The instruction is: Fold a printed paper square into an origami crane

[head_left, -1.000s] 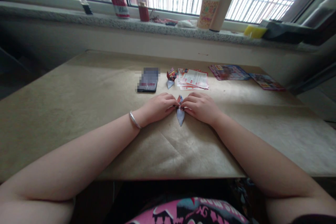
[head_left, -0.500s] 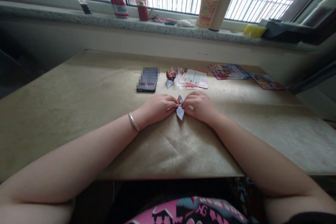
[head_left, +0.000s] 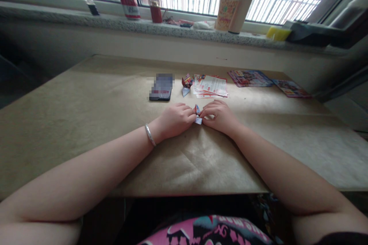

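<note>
Between my hands, low over the table (head_left: 161,164), is a small folded paper figure (head_left: 198,120), white at the near end and coloured at the far tip. My left hand (head_left: 180,118) closes on its left side, with a silver bangle on that wrist. From the other side my right hand (head_left: 218,115) pinches it between thumb and fingers. My fingers hide the figure's middle. Just beyond lies another folded paper piece (head_left: 186,83), red and patterned with a white point, beside a fanned stack of printed paper sheets (head_left: 212,85).
A phone (head_left: 161,87), its screen blurred, lies left of the papers. Two groups of colourful cards, a stack (head_left: 250,78) and a smaller one (head_left: 291,88), lie at the back right. On the windowsill stand a red can (head_left: 129,4), a red jar (head_left: 156,12) and a paper cup (head_left: 227,11).
My left hand has shifted slightly right and closed further over the paper figure. Its near white point, long and pointed before, now looks shorter and blunt. My right hand has hardly moved.
</note>
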